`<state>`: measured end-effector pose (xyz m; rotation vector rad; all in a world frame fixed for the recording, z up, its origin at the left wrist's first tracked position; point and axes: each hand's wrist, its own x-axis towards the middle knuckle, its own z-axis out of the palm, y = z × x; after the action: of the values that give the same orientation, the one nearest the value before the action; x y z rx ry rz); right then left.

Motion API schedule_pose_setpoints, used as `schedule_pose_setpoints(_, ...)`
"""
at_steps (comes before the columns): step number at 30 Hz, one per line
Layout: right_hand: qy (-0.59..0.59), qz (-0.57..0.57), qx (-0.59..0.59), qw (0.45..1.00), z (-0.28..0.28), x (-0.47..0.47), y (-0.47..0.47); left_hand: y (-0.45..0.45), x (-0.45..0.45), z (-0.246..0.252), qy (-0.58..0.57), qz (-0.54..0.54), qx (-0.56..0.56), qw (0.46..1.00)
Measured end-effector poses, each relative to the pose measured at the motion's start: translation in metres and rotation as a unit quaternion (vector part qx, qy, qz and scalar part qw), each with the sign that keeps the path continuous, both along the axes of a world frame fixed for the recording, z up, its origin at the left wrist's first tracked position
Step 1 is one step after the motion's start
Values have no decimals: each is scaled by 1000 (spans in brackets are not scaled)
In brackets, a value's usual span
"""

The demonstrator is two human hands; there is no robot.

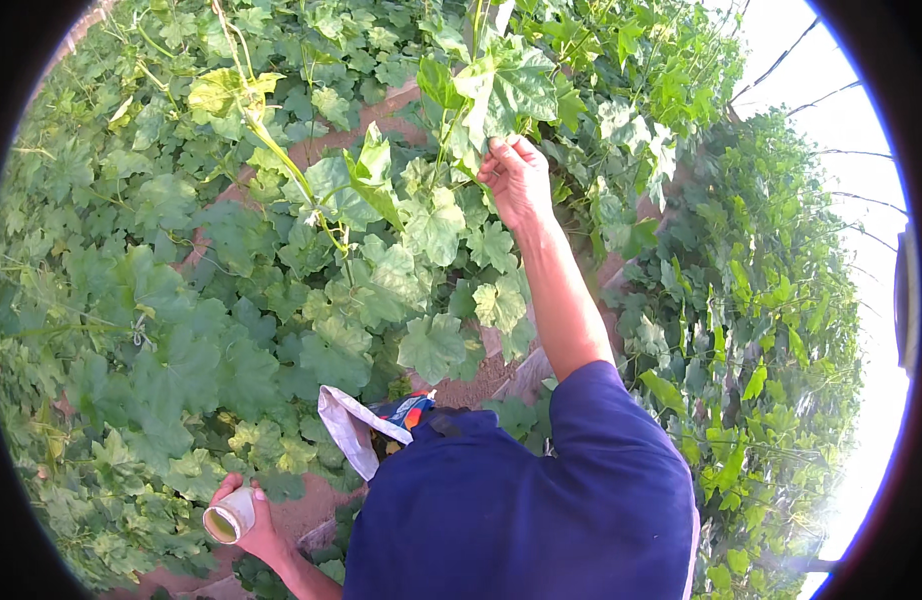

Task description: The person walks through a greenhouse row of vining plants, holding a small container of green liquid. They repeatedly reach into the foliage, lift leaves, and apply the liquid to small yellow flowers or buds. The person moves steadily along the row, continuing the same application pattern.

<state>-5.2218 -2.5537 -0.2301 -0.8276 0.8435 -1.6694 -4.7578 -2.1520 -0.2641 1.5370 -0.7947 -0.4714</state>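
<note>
My left hand (260, 529) is low on the left, wrapped around a small pale cup (233, 516). The cup is tilted with its mouth facing me, and its inside looks yellowish green. My right hand (518, 176) is raised in front of me among the vines. Its thumb and fingers are pinched together at the lower edge of a large lobed green leaf (512, 94). Whether something small is also between the fingertips cannot be made out. To the left of this hand a thick yellow-green vine stem (284, 159) slants down past a yellowed leaf (214, 91).
Dense climbing foliage (168, 360) surrounds me, with another leafy row (746, 315) on the right. A whitish bag (356, 427) with a colourful patterned part hangs at my front. Brown soil (468, 394) shows between the plants. Thin white string (139, 330) is tied on one vine.
</note>
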Motion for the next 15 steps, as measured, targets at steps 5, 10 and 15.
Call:
schedule_pose_setpoints(5, 12, -35, 35, 999, -41, -48, 1, -14, 0, 9, 28, 2, 28, 999)
schedule_pose_setpoints(10, 11, -113, 89, 989, -67, -84, -2, -14, 0, 4, 38, 7, 34, 999)
schedule_pose_setpoints(15, 75, -156, 150, 973, -85, -109, -7, -16, 12, -2, 66, -3, 20, 998)
